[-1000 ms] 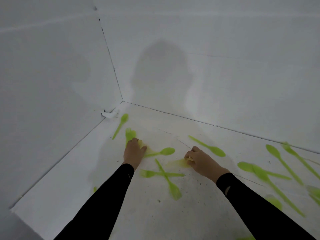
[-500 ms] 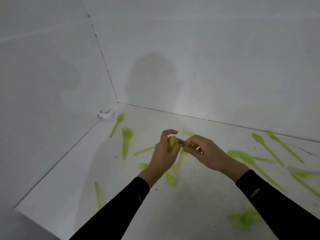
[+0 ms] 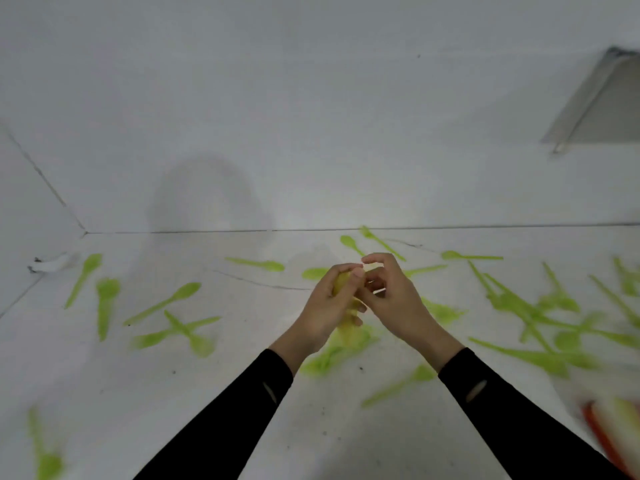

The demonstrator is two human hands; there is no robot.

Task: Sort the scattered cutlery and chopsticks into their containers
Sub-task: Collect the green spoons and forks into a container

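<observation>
Many green plastic spoons and forks lie scattered over the white floor (image 3: 173, 393). My left hand (image 3: 332, 306) is raised above it, shut on a small bunch of yellow-green cutlery (image 3: 344, 327) that hangs down from the fist. My right hand (image 3: 391, 296) is right beside it, fingertips touching the top of that bunch, thumb and forefinger apart. A green spoon (image 3: 162, 303) and crossed green pieces (image 3: 180, 330) lie at left. A dense pile of green cutlery (image 3: 540, 317) is at right.
White walls close the space behind and at left, meeting at a corner (image 3: 85, 232). A small white object (image 3: 52, 263) sits by the left wall. A blurred red-rimmed container (image 3: 609, 438) shows at bottom right. A grey panel (image 3: 602, 98) is at upper right.
The view has swung to the right, bringing more cutlery and the red-rimmed container into sight. Both hands rose from the floor and came together around the picked-up pieces.
</observation>
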